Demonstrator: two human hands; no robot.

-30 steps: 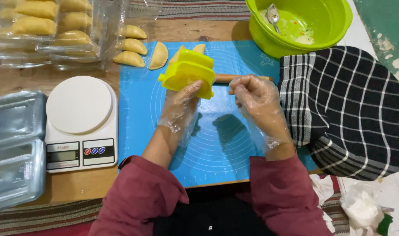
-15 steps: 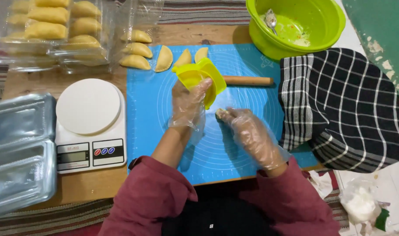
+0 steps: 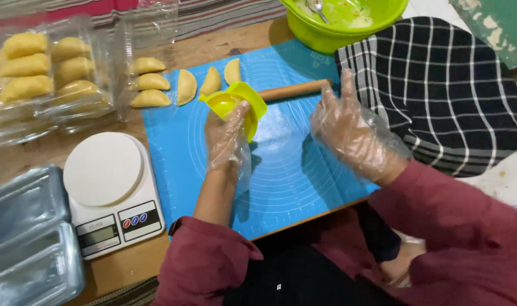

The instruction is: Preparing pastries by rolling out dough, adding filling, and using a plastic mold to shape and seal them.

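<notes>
Head view, referenced to the blue mat [image 3: 281,170]. Left hand [image 3: 227,136], in a clear plastic glove, grasps the yellow dumpling press [image 3: 236,105] over the mat's upper centre; the press is folded nearly shut, its hinge line running from lower right to upper left and its rounded edge facing the far left. Right hand [image 3: 349,127], also gloved, is released, fingers spread above the mat's right part, holding nothing. Beyond the mat's far edge, a green bowl [image 3: 377,25] holds pale filling residue and a spoon [image 3: 316,7]. Left of the mat, clear plastic trays [image 3: 43,73] contain rows of folded pastries. Empty clear trays [image 3: 26,238] lie lower left, beside a white kitchen scale [image 3: 108,190].
</notes>
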